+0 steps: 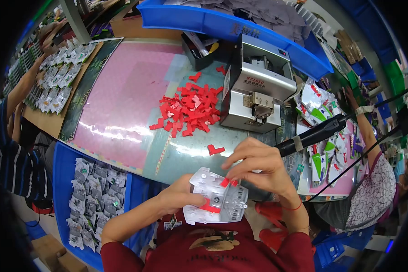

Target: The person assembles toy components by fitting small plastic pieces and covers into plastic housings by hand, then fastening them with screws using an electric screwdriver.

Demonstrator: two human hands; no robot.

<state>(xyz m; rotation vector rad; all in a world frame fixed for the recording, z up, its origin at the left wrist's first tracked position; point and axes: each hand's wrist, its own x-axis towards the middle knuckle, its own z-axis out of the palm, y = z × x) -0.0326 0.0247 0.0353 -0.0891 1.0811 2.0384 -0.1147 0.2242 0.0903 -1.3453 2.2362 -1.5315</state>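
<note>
A pale, see-through plastic housing (216,199) is held just in front of my chest, over the table's near edge. My left hand (182,194) grips its left side, with the thumb pressed on a red part lying inside it. At the housing's upper right, my right hand (257,167) pinches a small red piece (228,182) against it. A loose red piece (215,150) lies on the table just above the housing. Farther back is a heap of red pieces (192,108).
The silver machine (254,90) stands behind my right hand, with a black electric screwdriver (313,135) hanging to the right. A blue bin (136,199) of housings is at lower left. Co-workers sit on both sides. A long blue tray (190,21) stands at the back.
</note>
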